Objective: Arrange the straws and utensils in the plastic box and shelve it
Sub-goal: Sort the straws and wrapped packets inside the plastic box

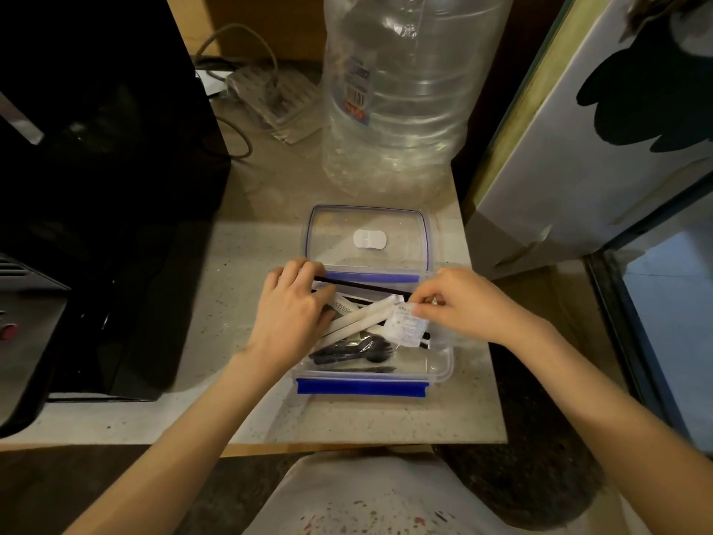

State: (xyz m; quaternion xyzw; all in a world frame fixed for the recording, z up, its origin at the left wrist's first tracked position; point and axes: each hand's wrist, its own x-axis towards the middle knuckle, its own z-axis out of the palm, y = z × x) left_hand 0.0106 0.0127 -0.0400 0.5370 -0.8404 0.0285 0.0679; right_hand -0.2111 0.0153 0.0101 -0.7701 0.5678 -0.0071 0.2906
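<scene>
Risk first: the black straw (362, 284) is lying diagonally across the far rim of the plastic box (440, 370), both ends overhanging. If it isn't tucked flat, the lid (370, 237) probably won't seat or will kink it. The left hand (293, 307) is curling its fingers over the straw's left end; the right hand (459, 303) is at the other end, pinching the corner of a small white sachet (405, 328). Can't tell whether it's also touching the straw.

Second risk: the contents are stacking crosswise rather than lying parallel. The paper-wrapped straws (362, 316) are sitting at an angle over the black plastic cutlery (355, 351), so the pile looks too tall for the blue latch (360, 388) to clip. A sachet let go at the rim could slip out onto the counter (239, 264).

Third: the box is sitting near the front right corner of the counter, close to the edge. A push from either hand could slide it off.

Containers:
- Plastic box, open: wrapped straws, black cutlery (fork or spork shape, exact count unclear), sachet half in.
- Lid is lying flat just behind the box, touching or nearly touching its far rim, nothing on it.
- Large clear water bottle (401, 94) is standing behind the lid toward the back edge, looking nearly empty.

No shelf is identifiable yet.
</scene>
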